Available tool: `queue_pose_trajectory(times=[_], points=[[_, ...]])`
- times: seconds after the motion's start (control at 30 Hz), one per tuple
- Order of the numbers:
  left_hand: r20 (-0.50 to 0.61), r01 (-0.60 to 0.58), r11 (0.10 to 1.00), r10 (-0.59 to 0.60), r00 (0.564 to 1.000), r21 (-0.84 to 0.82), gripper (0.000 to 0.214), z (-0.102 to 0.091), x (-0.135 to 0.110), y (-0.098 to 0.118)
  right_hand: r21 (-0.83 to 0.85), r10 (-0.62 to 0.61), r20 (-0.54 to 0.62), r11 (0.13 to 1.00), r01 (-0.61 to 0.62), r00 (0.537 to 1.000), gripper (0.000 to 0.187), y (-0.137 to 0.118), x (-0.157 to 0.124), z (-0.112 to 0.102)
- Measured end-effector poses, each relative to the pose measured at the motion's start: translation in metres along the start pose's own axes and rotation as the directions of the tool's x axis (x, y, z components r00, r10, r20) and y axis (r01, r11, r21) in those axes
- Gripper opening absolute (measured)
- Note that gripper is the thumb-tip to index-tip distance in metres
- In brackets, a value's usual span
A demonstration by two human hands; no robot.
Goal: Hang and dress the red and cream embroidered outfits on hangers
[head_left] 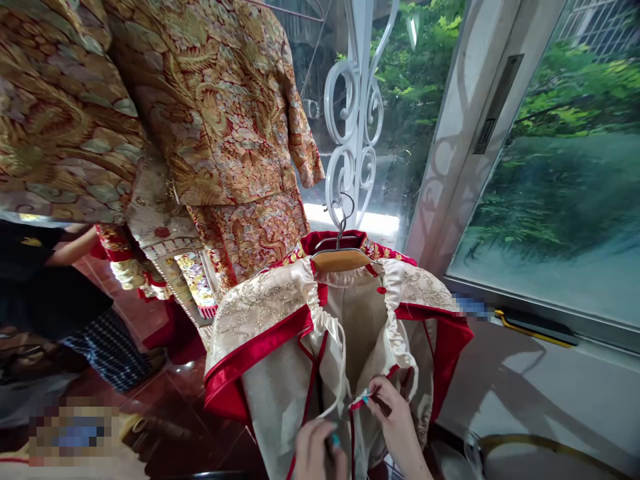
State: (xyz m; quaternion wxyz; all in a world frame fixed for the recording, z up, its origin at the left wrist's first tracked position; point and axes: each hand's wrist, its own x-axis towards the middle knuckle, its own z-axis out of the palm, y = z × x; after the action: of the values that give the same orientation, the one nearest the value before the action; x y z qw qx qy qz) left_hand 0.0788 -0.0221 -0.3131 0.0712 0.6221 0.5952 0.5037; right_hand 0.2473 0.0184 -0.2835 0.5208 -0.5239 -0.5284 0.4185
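Cream embroidered jacket point(273, 333), red-trimmed, on wooden hanger point(340, 259) | left hand point(313, 450) closed round white cord point(345, 373) | right hand point(395, 420) pinching red tie point(359, 403) at front opening

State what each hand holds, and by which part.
The right hand pinches the red trim of the jacket; the left hand seems to grip its white cord.

- The left hand point(314, 452) was low in view, fingers curled inward in a loose fist.
- The right hand point(395, 420) sat just beside it, thumb and forefinger pinched together.
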Motion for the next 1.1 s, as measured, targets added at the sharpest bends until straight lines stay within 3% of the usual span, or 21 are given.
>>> queue_pose_trajectory(times=[0.07,0.13,0.23,0.37,0.47,0.63,0.7,0.83,0.97,1.03,1.1], points=[[0.296,0.019,0.987,0.029,0.955,-0.158,0.034,0.017,0.002,0.011,0.076,-0.010,0.006,0.997,0.010,1.000,0.008,0.006,-0.008,-0.002],[0.419,0.139,0.972,-0.048,0.907,-0.191,0.040,0.031,0.005,0.018,0.120,-0.022,-0.025,0.992,0.025,0.999,0.008,0.012,-0.016,-0.006],[0.408,0.283,0.940,-0.187,0.893,-0.189,0.025,0.040,0.006,0.021,0.132,-0.016,-0.074,0.991,0.025,0.997,0.013,0.020,-0.024,-0.013],[0.476,0.371,0.875,-0.196,0.858,-0.310,0.008,0.040,0.001,0.023,0.177,0.060,-0.093,0.983,-0.043,0.994,0.022,0.021,-0.029,-0.020],[0.537,0.505,0.776,-0.260,0.802,-0.378,0.025,0.038,0.001,0.025,0.204,0.086,-0.081,0.977,-0.068,0.993,0.025,0.018,-0.030,-0.022],[0.538,0.528,0.807,-0.331,0.775,-0.264,0.049,0.036,0.000,0.025,0.219,0.108,-0.011,0.970,-0.103,0.994,0.022,0.014,-0.031,-0.024],[0.575,0.568,0.776,-0.341,0.743,-0.274,0.052,0.034,-0.002,0.025,0.206,0.118,-0.006,0.972,-0.114,0.993,0.020,0.013,-0.032,-0.024],[0.648,0.714,0.602,-0.391,0.654,-0.358,0.056,0.035,-0.005,0.024,0.174,0.134,0.016,0.976,-0.135,0.991,0.020,0.012,-0.035,-0.025],[0.673,0.797,0.426,-0.438,0.596,-0.429,0.059,0.040,-0.006,0.022,0.146,0.149,0.037,0.977,-0.153,0.988,0.020,0.014,-0.038,-0.027],[0.678,0.802,0.417,-0.440,0.589,-0.426,0.059,0.041,-0.007,0.022,0.133,0.149,0.057,0.979,-0.155,0.987,0.021,0.015,-0.038,-0.029],[0.642,0.773,0.477,-0.448,0.623,-0.418,0.059,0.039,-0.008,0.024,0.131,0.147,0.067,0.979,-0.155,0.987,0.022,0.015,-0.038,-0.030]])
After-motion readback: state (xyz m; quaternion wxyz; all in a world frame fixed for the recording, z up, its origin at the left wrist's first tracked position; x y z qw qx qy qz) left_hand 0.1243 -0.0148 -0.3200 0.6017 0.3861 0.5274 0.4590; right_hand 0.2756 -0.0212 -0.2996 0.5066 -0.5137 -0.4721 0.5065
